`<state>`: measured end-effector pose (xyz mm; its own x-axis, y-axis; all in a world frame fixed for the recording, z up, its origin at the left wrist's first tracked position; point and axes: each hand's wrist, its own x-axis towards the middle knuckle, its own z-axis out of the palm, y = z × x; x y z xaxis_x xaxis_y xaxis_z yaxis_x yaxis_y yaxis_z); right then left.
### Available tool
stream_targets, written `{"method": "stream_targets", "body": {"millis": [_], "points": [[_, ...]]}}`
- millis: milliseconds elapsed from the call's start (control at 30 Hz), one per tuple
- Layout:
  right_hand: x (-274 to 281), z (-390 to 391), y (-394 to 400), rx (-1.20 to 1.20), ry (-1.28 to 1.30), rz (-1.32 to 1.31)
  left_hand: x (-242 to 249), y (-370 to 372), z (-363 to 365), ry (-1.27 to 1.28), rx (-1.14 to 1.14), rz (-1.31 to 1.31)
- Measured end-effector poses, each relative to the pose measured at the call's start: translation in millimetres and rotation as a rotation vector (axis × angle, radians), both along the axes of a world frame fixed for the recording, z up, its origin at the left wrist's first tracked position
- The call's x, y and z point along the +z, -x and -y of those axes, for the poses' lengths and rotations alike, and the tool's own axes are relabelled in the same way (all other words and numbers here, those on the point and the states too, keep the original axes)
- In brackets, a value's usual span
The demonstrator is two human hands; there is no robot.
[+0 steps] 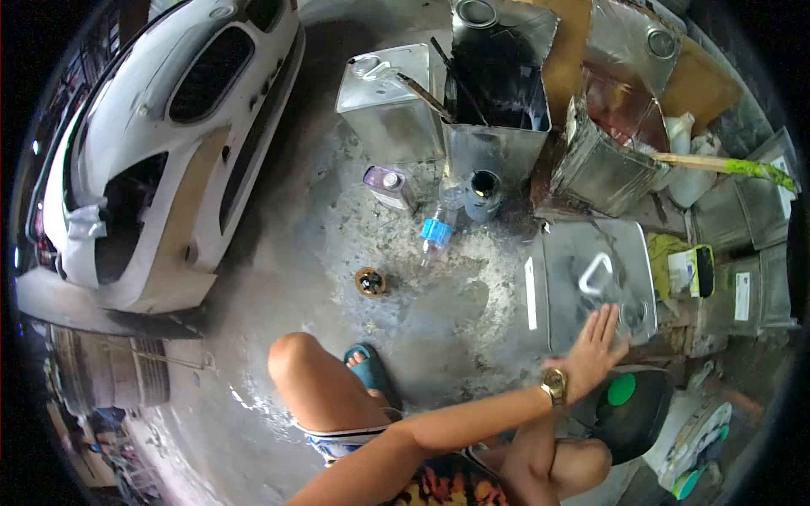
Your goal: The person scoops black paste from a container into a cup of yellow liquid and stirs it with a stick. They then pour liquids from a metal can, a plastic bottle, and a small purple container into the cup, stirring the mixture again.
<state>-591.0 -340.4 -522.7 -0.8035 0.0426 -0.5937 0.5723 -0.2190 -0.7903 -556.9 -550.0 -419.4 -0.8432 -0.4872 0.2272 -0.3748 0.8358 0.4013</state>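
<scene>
My left hand [593,354], with a gold watch [553,385] on its wrist, reaches across to the right. Its fingers are stretched out over the near edge of a square metal can [582,253], beside the can's round cap [632,314]. A wire-like handle [596,274] stands on the can's top. My right hand is mostly hidden behind the left wrist; only a blurred bit of it [553,363] shows, its fingers unclear. Close by on the right is a black container [645,413] with a green round spot [621,389].
A white car bumper [181,101] stands at the left. Ahead are a closed metal can [388,110], an open blackened can [498,152] with sticks, a purple-white bottle [390,187], a plastic bottle [436,229], a dark bottle [483,198] and a small cup [370,282].
</scene>
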Motion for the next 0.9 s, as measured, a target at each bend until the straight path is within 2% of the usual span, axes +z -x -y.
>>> {"method": "stream_targets", "body": {"millis": [67,133,267,333,367,433,467,500,533,567,600,633,667,733,800,867,900], "points": [[-20.0,-7.8,-14.4,0.074,-0.193,0.037,-0.5,-20.3,-15.4,-0.037,-0.07,0.031],[-30.2,3.6,-33.9,0.227,-0.346,0.018,7.7,-38.7,-19.7,0.038,-0.209,0.119],[-50.7,42.1,-93.2,0.669,-0.569,-0.146,23.4,-39.5,-2.5,0.119,-0.166,0.13],[-48.2,77.8,-137.1,0.929,-0.587,-0.245,27.0,-40.9,10.5,-0.384,-0.387,0.064],[-47.4,91.9,-154.7,1.016,-0.577,-0.285,13.5,-58.0,16.7,-0.45,-0.502,-0.224],[-41.4,126.5,-195.3,1.194,-0.524,-0.359,70.7,-133.3,91.9,-0.756,-0.806,0.02],[-42.1,143.9,-212.8,1.262,-0.494,-0.403,82.3,-177.3,121.0,-0.743,-0.735,-0.075],[-40.0,165.0,-228.2,1.317,-0.462,-0.448,96.9,-217.3,162.5,-0.799,-0.683,0.109],[-35.9,187.8,-244.3,1.37,-0.42,-0.492,111.3,-260.2,210.2,-0.893,-0.563,0.09],[-36.2,211.9,-258.6,1.405,-0.42,-0.526,87.2,-306.2,246.5,-0.81,-0.388,-0.076],[-24.9,238.4,-271.0,1.423,-0.432,-0.501,55.0,-351.0,289.9,-0.973,-0.407,-0.391],[-39.4,257.6,-281.7,1.501,-0.537,-0.543,60.5,-395.2,324.6,-0.978,0.0,-0.22],[-28.6,280.9,-292.3,1.514,-0.507,-0.594,21.7,-432.3,347.9,-0.925,0.267,-0.257],[-19.6,324.1,-308.1,1.527,-0.492,-0.646,-76.3,-498.2,359.7,-1.094,0.548,-0.179],[-23.0,348.1,-317.9,1.625,-0.53,-0.833,-179.7,-540.5,326.5,-1.167,0.464,-0.084],[-27.7,362.9,-319.4,1.651,-0.506,-0.869,-228.7,-544.2,282.0,-1.48,0.507,-0.121],[-29.9,369.0,-319.6,1.67,-0.462,-0.911,-240.7,-537.5,263.8,-1.497,0.507,-0.126]]}}
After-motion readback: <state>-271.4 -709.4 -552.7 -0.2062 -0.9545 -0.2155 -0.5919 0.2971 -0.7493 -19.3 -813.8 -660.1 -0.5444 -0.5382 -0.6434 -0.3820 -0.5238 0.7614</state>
